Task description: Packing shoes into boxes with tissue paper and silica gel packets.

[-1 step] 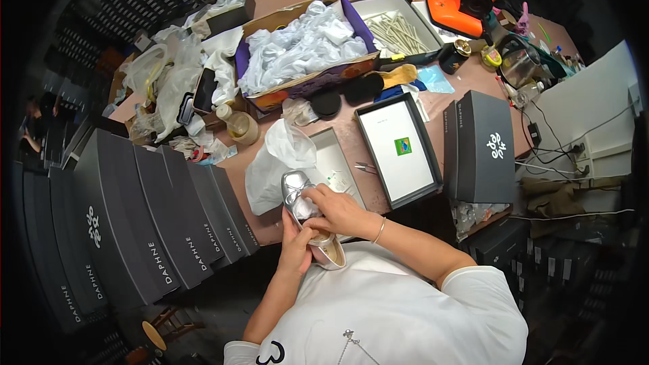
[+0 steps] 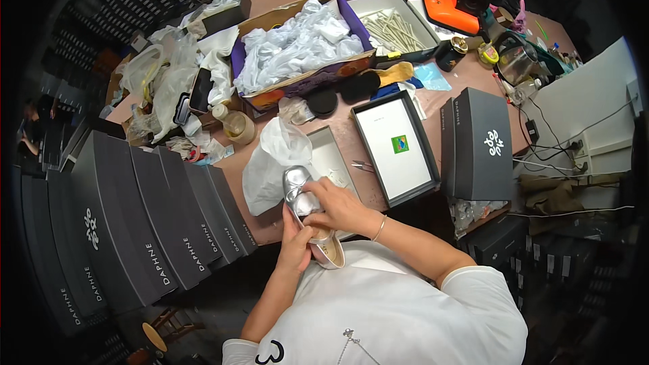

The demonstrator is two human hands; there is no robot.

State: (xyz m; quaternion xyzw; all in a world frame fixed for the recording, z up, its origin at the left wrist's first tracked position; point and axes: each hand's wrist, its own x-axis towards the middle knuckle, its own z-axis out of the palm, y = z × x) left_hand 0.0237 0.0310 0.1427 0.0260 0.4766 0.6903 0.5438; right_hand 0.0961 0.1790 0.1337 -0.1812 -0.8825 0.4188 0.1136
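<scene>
A silver ballet-style shoe with thin straps or a bow on its upper is held close to my body, toe pointing away. My left hand wraps the shoe's left side from below. Across the upper lies my right hand, its fingers on the front part and its thumb by the opening. The heel and beige lining show nearest me. Just beyond the toe, crumpled white tissue paper spills over an open shoebox part, partly hidden by the hands.
Stacked dark shoeboxes stand at left, closed ones at right. An open box lid lies beside tweezers or small scissors. Farther back are a bottle, a purple carton of tissue and an orange device.
The whole view has shifted slightly. The right hand's fingers have moved a little on the shoe's upper; both hands keep hold of it.
</scene>
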